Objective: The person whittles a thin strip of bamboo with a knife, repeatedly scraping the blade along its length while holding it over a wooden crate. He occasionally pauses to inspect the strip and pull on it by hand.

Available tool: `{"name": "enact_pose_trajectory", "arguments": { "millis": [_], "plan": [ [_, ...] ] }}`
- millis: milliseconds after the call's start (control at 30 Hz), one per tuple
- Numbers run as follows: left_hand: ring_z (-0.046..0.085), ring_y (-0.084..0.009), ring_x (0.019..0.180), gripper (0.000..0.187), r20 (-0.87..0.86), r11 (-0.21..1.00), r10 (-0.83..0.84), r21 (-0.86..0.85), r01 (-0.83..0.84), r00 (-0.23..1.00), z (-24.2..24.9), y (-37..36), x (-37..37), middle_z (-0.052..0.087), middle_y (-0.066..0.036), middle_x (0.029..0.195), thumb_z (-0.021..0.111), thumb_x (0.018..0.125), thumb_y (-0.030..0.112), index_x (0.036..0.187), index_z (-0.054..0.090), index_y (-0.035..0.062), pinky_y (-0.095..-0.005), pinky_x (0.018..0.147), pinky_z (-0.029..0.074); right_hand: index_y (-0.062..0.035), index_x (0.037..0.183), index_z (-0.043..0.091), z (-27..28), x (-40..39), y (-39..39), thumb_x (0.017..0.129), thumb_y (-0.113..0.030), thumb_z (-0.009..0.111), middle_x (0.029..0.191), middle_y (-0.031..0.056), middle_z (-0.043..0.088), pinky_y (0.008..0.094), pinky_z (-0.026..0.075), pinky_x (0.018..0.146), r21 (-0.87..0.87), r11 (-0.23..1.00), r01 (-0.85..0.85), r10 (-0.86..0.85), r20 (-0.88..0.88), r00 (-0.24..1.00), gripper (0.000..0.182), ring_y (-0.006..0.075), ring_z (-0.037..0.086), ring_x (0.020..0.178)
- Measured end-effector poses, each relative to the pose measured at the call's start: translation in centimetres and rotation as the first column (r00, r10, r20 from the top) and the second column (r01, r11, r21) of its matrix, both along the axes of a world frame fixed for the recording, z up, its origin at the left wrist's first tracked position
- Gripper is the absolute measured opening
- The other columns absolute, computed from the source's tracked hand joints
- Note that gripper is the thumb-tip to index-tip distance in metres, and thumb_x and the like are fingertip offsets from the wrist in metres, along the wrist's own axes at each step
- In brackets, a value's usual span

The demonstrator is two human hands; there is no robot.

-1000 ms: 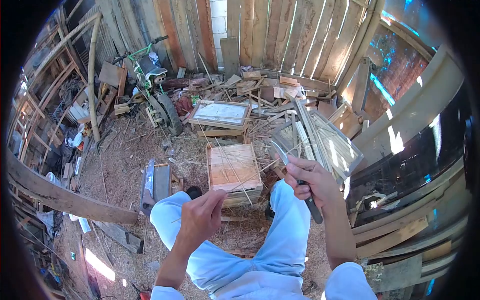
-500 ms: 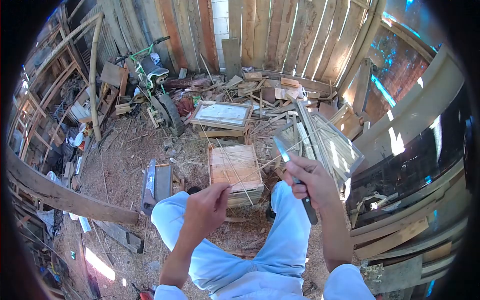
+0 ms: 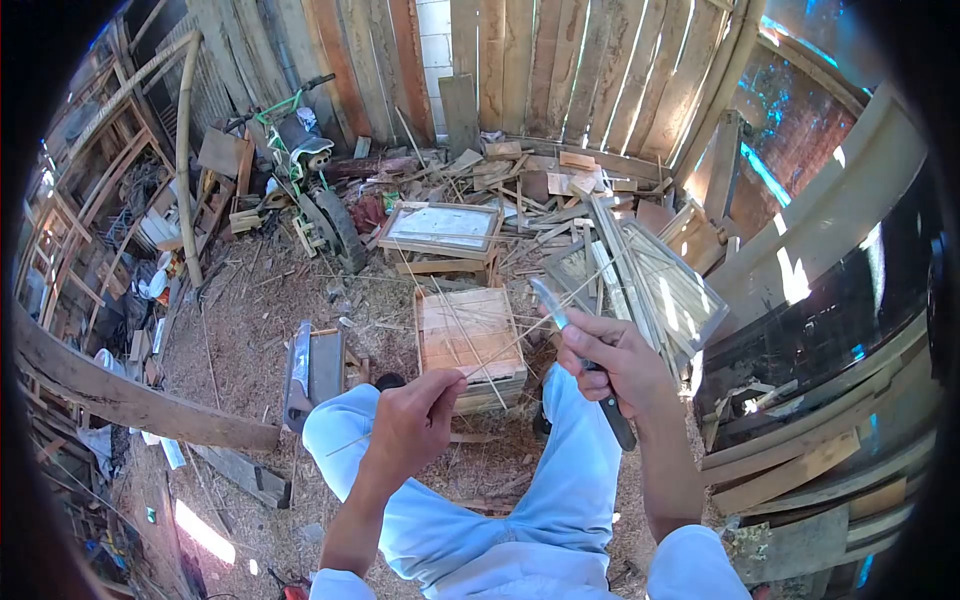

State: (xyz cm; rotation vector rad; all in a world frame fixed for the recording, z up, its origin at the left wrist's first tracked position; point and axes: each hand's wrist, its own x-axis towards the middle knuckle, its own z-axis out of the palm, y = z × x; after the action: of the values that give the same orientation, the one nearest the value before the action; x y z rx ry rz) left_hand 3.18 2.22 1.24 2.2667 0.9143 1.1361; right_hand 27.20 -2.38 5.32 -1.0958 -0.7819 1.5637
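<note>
My left hand (image 3: 412,415) is closed in a pinch on a thin wooden strip (image 3: 503,350), above my left thigh. From there the strip slants up and right toward my right hand (image 3: 622,362). That hand is wrapped round the black handle of a knife (image 3: 547,302), whose blade points up and left and overlaps the strip in this view. Below and between the hands stands a small wooden crate (image 3: 465,318) with more thin strips lying across its top.
A handsaw (image 3: 298,375) leans on a small stool-like piece at left. Farther back are a framed panel (image 3: 442,226), a small motorbike (image 3: 305,160) and a heap of scrap wood (image 3: 545,185). Long boards (image 3: 820,475) lie stacked at right, and wood shavings cover the ground.
My right hand and the knife have shifted slightly left, and the blade has tipped further left. My left hand stays almost in place with the strip pinched in it.
</note>
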Motion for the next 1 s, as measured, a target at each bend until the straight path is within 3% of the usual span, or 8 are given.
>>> {"name": "enact_pose_trajectory", "arguments": {
  "millis": [167, 367, 433, 533, 600, 767, 833, 1000],
  "plan": [
    [0.060, -0.0258, 0.057, 0.005, -0.097, 0.993, 0.038, -0.107, -0.049, 0.995, -0.1, -0.6, -2.2, 0.062, -0.013, 0.071, 0.063, 0.082, 0.002, 0.086, 0.062, 0.0003, -0.0308, 0.052, 0.045, -0.0040, 0.124, 0.053, 0.5, 2.6, -0.2, 0.092, -0.018, 0.058, 0.068, 0.0005, 0.052, 0.0159, 0.025, 0.039, 0.045, 0.993, 0.112, -0.111, -0.010, 0.994, 0.036, 0.0012, 0.034, 0.046],
    [0.058, -0.0232, 0.054, 0.005, -0.072, 0.999, 0.031, -0.034, -0.033, 0.997, 0.0, 0.0, -2.5, 0.062, -0.012, 0.069, 0.064, 0.082, 0.002, 0.085, 0.061, -0.0001, -0.0284, 0.050, 0.043, -0.0044, 0.127, 0.051, 1.0, 3.4, 0.1, 0.092, -0.018, 0.057, 0.067, -0.0006, 0.050, 0.0161, 0.024, 0.038, 0.056, 0.993, 0.104, -0.105, 0.001, 0.995, 0.038, 0.0010, 0.033, 0.045],
    [0.059, -0.0245, 0.056, 0.005, -0.091, 0.998, 0.046, -0.037, -0.050, 0.995, -0.3, 0.5, -3.5, 0.062, -0.013, 0.071, 0.063, 0.082, 0.001, 0.087, 0.061, 0.0000, -0.0306, 0.050, 0.045, -0.0058, 0.128, 0.051, 1.1, 4.8, 0.0, 0.093, -0.018, 0.055, 0.066, -0.0015, 0.049, 0.0164, 0.023, 0.038, 0.072, 0.942, 0.329, -0.333, 0.064, 0.941, 0.037, 0.0010, 0.033, 0.045],
    [0.061, -0.0255, 0.057, 0.006, -0.116, 0.991, 0.101, -0.071, -0.109, 0.988, -0.6, 0.9, -4.1, 0.063, -0.014, 0.073, 0.063, 0.082, 0.001, 0.088, 0.061, 0.0002, -0.0326, 0.051, 0.046, -0.0072, 0.128, 0.051, 1.1, 6.5, -0.3, 0.093, -0.018, 0.054, 0.065, -0.0023, 0.048, 0.0171, 0.024, 0.038, 0.117, 0.929, 0.350, -0.356, 0.035, 0.934, 0.037, 0.0013, 0.032, 0.044],
    [0.061, -0.0251, 0.056, 0.006, -0.108, 0.983, 0.132, -0.111, -0.143, 0.985, -0.8, 0.8, -3.4, 0.063, -0.014, 0.074, 0.063, 0.082, 0.001, 0.088, 0.061, 0.0003, -0.0324, 0.051, 0.047, -0.0075, 0.128, 0.051, 0.6, 5.1, -0.8, 0.093, -0.018, 0.055, 0.067, -0.0009, 0.051, 0.0171, 0.025, 0.037, 0.085, 0.943, 0.320, -0.325, 0.053, 0.944, 0.037, 0.0017, 0.034, 0.044],
    [0.060, -0.0241, 0.056, 0.009, -0.041, 0.994, 0.090, 0.067, -0.087, 0.995, 0.1, 0.7, -0.2, 0.061, -0.012, 0.074, 0.063, 0.081, 0.001, 0.089, 0.060, 0.0013, -0.0323, 0.050, 0.047, -0.0041, 0.125, 0.052, -0.2, -1.2, -1.2, 0.094, -0.019, 0.054, 0.075, 0.0052, 0.060, 0.0182, 0.029, 0.038, 0.038, 0.999, 0.012, -0.018, 0.154, 0.988, 0.035, 0.0034, 0.038, 0.045],
    [0.059, -0.0245, 0.057, 0.010, -0.072, 0.986, 0.058, 0.161, -0.046, 0.996, 0.6, 0.4, 0.6, 0.060, -0.011, 0.073, 0.064, 0.080, 0.001, 0.090, 0.059, 0.0019, -0.0327, 0.050, 0.047, -0.0014, 0.127, 0.050, -0.9, -3.0, -1.0, 0.093, -0.018, 0.055, 0.073, 0.0067, 0.060, 0.0177, 0.028, 0.038, 0.021, 0.995, -0.097, 0.097, -0.022, 0.995, 0.038, 0.0023, 0.038, 0.046],
    [0.058, -0.0249, 0.059, 0.014, -0.125, 0.964, 0.055, 0.264, -0.020, 0.991, 0.5, 0.0, 0.4, 0.058, -0.008, 0.071, 0.064, 0.078, 0.001, 0.090, 0.059, 0.0040, -0.0340, 0.050, 0.046, -0.0023, 0.123, 0.052, -0.8, -2.2, -0.5, 0.095, -0.018, 0.054, 0.074, 0.0041, 0.059, 0.0181, 0.031, 0.040, 0.045, 0.992, -0.114, 0.119, -0.117, 0.986, 0.032, 0.0034, 0.038, 0.048]
  ]
}}
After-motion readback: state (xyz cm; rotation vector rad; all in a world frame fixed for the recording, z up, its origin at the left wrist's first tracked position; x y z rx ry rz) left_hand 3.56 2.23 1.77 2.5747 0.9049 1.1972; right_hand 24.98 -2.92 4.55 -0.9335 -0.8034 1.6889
